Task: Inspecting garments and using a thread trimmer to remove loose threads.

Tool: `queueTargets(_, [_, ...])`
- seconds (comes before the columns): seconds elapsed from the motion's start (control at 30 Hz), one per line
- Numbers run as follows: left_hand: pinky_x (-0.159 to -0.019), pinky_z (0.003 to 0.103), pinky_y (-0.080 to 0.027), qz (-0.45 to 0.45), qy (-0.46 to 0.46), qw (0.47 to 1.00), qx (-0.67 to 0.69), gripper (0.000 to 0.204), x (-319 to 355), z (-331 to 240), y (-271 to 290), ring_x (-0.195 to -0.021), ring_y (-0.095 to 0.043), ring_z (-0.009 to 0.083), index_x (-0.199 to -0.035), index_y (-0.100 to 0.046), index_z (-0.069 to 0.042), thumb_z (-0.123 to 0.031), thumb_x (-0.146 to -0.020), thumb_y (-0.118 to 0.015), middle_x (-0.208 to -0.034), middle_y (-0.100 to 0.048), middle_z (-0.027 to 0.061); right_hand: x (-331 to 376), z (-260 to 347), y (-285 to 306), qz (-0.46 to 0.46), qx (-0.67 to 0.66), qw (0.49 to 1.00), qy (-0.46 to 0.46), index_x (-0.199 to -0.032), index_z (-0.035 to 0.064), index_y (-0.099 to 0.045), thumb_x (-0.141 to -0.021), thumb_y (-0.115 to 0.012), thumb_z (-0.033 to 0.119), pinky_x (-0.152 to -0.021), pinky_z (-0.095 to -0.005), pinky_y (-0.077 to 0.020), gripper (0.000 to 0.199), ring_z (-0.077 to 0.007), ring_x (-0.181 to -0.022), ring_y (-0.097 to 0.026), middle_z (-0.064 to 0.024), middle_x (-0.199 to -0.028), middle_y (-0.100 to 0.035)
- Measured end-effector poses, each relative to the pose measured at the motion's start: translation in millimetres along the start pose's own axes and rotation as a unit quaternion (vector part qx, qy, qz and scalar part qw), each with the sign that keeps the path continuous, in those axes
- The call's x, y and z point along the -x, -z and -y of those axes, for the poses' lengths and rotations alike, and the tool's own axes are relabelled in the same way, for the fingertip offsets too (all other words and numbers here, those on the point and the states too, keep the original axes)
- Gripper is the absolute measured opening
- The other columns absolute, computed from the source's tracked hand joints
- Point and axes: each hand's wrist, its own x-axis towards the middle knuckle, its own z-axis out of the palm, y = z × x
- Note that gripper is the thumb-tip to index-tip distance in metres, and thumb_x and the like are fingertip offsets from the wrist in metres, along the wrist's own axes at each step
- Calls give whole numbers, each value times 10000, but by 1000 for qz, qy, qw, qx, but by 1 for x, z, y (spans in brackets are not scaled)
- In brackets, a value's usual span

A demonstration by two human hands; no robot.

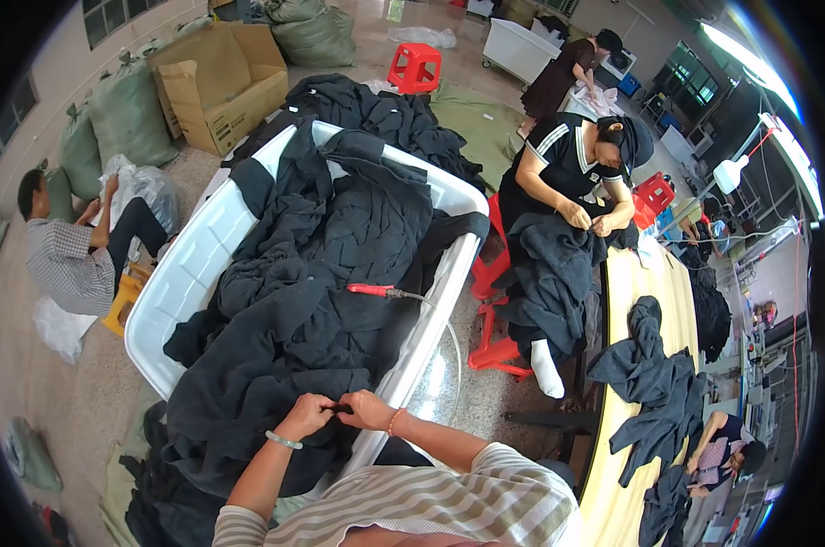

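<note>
My left hand (307,417) and my right hand (367,410) meet at the near end of a large white plastic tub (180,301). Between their closed fingertips is a small bit of black fabric (342,409). It appears to belong to one of the black garments (285,342) heaped in the tub and hanging over its near edge. Which part of the garment is pinched, I cannot make out. Beyond my hands, a red-handled tool (369,290) on a pale hose lies across the heap, apart from both hands.
To the right, a seated co-worker (576,164) handles dark cloth beside a yellow table (617,410) with dark garments (663,392). Red stools (499,351) stand between us. At left, another person (70,246) sits near sacks (125,118). A cardboard box (216,87) stands beyond the tub.
</note>
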Motion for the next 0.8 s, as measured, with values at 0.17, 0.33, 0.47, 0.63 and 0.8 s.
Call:
queueTargets(0.17, [-701, 378, -516, -82, -67, 994, -15, 167, -2, 2, -6, -775, -658, 351, -894, -694, -5, -85, -764, -626, -839, -671, 193, -3, -17, -5, 13, -29, 999, 22, -938, -15, -670, -745, -657, 155, -749, -420, -513, 258, -378, -813, -644, -221, -829, -664])
queueTargets(0.33, [-702, 380, -517, -72, -28, 997, 22, 176, 3, 28, -18, -755, -659, 345, -907, -694, -11, -104, -777, -622, -814, -675, 186, -1, -10, -3, 48, -43, 998, 28, -946, -9, -674, -729, -620, 76, -763, -416, -502, 239, -366, -823, -647, -220, -820, -663])
queueTargets(0.47, [-684, 412, -505, -74, -97, 991, -52, 115, 15, 21, -20, -761, -630, 369, -823, -661, -23, -71, -764, -575, -791, -653, 179, 3, -13, -25, 48, -5, 996, 81, -891, 34, -690, -726, -640, 153, -725, -438, -516, 209, -366, -786, -647, -192, -811, -667])
queueTargets(0.63, [-685, 455, -469, -168, -73, 963, -196, 125, 20, 16, 0, -781, -595, 356, -791, -596, -78, -105, -835, -483, -809, -606, 148, 13, -4, -22, -42, 121, 991, 36, -730, 88, -650, -712, -642, 261, -576, -458, -513, 174, -326, -661, -648, -130, -708, -649])
queueTargets(0.8, [-757, 426, -479, -227, 91, 940, -239, 125, 31, 44, 31, -856, -586, 378, -907, -644, -56, -41, -807, -571, -881, -613, 161, 16, -14, -19, -64, 67, 994, 58, -796, 91, -625, -798, -619, 212, -625, -447, -509, 121, -353, -686, -625, -139, -717, -632])
